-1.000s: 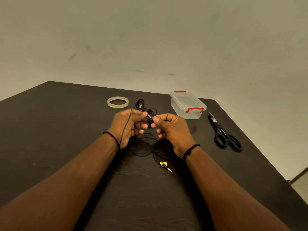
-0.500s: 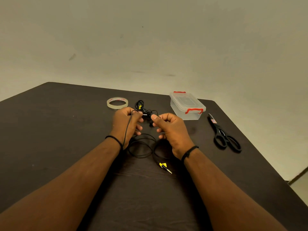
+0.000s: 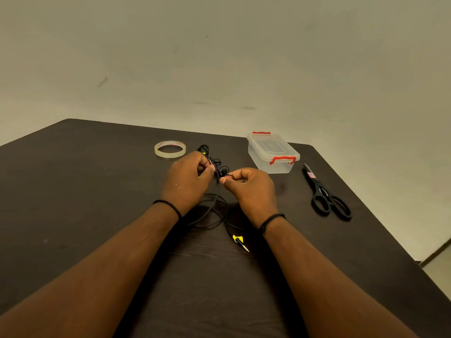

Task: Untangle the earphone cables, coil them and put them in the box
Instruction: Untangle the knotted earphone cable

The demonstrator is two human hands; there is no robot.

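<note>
The light is dim and warm, giving the pale wall point(image 3: 219, 57) a yellow-green cast. It falls softly from above, with no hard-edged shadows; only faint, diffuse darkening lies under the forearms and beneath the box point(image 3: 273, 152) at 1 o'clock. The dark surface point(image 3: 73, 191) soaks up most of the light and shows a weak sheen toward 6 o'clock, where wood grain just reads. The black cable point(image 3: 214, 211) nearly merges with it, so its loops are hard to trace. The clear tape roll point(image 3: 170, 149) catches a pale highlight. Wide-angle distortion bends the surface's edges and stretches the forearms toward 5 and 7 o'clock. Detail is soft overall, with slight compression smear.
</note>
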